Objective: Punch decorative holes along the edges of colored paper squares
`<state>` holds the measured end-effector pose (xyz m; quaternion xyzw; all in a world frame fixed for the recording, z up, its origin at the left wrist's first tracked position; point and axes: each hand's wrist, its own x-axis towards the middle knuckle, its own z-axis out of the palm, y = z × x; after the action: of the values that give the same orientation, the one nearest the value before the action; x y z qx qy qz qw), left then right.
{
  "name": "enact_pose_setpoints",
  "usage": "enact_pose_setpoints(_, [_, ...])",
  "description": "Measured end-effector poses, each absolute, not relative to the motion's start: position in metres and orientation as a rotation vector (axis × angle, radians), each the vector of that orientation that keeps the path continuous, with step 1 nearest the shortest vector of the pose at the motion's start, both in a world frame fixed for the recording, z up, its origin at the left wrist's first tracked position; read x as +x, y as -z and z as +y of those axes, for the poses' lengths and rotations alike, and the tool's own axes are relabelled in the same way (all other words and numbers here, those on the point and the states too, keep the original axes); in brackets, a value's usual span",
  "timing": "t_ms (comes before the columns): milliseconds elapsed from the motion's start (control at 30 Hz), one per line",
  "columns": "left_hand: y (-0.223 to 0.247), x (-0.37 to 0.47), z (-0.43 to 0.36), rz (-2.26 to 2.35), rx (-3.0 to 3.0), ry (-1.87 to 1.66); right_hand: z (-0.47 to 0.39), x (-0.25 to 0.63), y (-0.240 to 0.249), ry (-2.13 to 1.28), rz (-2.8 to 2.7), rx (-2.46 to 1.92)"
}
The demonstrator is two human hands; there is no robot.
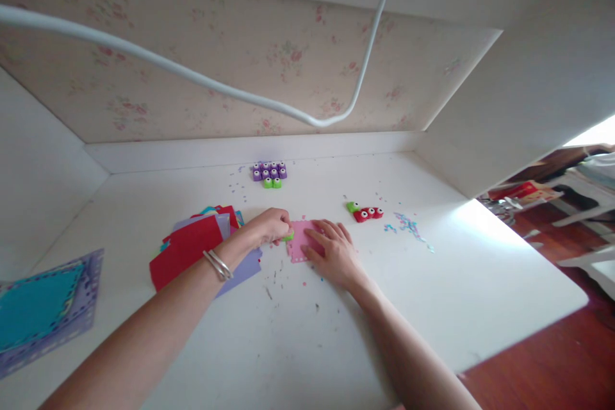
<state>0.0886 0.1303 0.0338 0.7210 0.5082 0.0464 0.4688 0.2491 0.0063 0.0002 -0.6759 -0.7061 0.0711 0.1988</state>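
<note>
A small pink sheet (298,252) with small holes along its edges lies on the white table. My left hand (273,225), with silver bangles at the wrist, is closed on a green punch (288,237) at the sheet's left edge. Spread over the right part of the sheet, my right hand (334,250) presses it flat with its fingers apart. Left of the sheet is a loose pile of coloured paper, with a red sheet (185,250) on top and a lilac sheet (247,272) partly under my left forearm.
Purple punches (270,172) and two green ones (272,184) stand near the back. Red punches (369,214) and a green one (352,207) sit right, beside scattered blue and lilac confetti (409,225). Hole-edged sheets (38,307) lie far left. A white cable (211,82) hangs across the top.
</note>
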Motion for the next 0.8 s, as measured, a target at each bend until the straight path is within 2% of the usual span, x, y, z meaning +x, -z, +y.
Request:
enact_pose_setpoints(333, [-0.04,0.073,0.121,1.186,1.823,-0.196,0.005,0.248,-0.005,-0.213,-1.963,-1.876])
enact_pose_setpoints(800, [-0.032,0.029,0.12,1.122,2.323,-0.328,0.004,0.254,-0.007,-0.229,-1.988,-1.829])
